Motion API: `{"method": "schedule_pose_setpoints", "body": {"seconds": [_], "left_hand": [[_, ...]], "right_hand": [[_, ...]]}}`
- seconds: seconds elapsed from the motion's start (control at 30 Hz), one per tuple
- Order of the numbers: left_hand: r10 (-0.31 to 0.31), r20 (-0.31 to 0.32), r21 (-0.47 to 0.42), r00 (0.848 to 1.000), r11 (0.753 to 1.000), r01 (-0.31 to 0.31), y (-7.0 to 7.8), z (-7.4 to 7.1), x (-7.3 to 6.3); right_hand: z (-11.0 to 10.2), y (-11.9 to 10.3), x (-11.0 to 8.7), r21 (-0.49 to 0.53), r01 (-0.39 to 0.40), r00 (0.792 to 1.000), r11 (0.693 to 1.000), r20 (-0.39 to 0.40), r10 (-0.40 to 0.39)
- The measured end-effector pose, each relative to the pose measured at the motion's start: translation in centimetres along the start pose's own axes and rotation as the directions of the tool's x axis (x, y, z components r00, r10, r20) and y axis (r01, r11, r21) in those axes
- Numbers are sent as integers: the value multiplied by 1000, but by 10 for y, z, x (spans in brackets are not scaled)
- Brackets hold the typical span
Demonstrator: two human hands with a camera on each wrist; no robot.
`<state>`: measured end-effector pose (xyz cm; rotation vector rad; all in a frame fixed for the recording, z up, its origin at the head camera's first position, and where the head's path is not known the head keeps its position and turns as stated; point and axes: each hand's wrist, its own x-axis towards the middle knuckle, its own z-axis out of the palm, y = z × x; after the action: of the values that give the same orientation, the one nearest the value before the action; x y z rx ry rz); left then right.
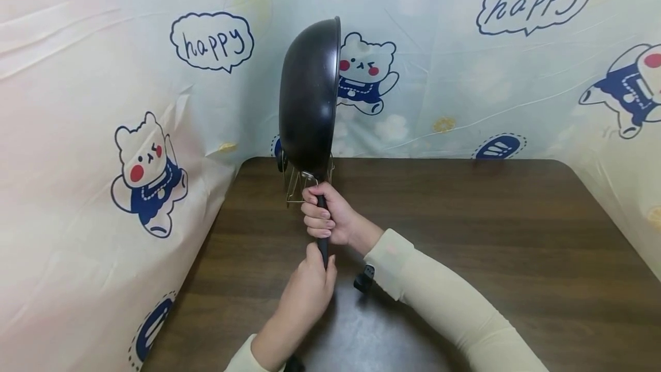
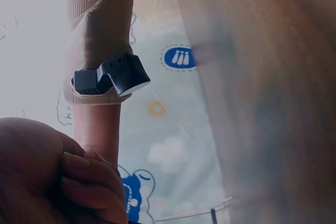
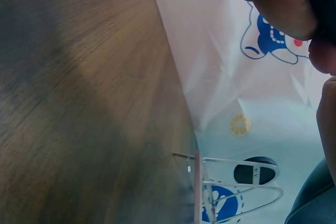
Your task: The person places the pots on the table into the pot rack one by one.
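Observation:
A dark deep wok (image 1: 310,96) is raised above the table in the head view, tipped up on its side with its rim facing right and its black handle (image 1: 323,250) pointing down. My right hand (image 1: 330,214) grips the handle just below the pan, fingers curled round it. Lower down, my left hand (image 1: 306,286) holds the handle's end, thumb along it. In the left wrist view the curled fingers (image 2: 94,187) of a hand show at the bottom left. Part of the wok's dark side (image 3: 317,203) enters the right wrist view at the lower right corner.
Behind the wok, a wire rack (image 1: 294,188) stands at the table's back left, with a dark round piece (image 1: 281,161) at its side. The brown wooden table (image 1: 465,234) meets a printed cloth (image 1: 439,73) at the back and sides.

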<state>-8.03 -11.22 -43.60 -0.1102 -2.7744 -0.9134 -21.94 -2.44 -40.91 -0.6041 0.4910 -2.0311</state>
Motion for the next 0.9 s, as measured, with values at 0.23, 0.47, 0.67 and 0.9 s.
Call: {"method": "schedule_pose_setpoints", "body": {"seconds": [0.23, 0.47, 0.67, 0.9], "left_hand": [[-13, 8, -4, 1000, 1000, 13, -4, 9, 0], [-42, 29, -4, 999, 999, 42, -7, 17, 1], [-70, 57, 7, 996, 998, 70, -9, 22, 2], [-80, 67, 12, 995, 997, 79, -12, 28, 2]], "right_hand": [[-12, 4, -3, 17, -12, 999, 1000, -47, 13], [-24, 8, -6, 34, -24, 997, 999, -69, 26], [-33, 11, -7, 45, -26, 997, 999, -73, 30], [-41, 14, -9, 62, -27, 996, 998, -79, 31]]}}
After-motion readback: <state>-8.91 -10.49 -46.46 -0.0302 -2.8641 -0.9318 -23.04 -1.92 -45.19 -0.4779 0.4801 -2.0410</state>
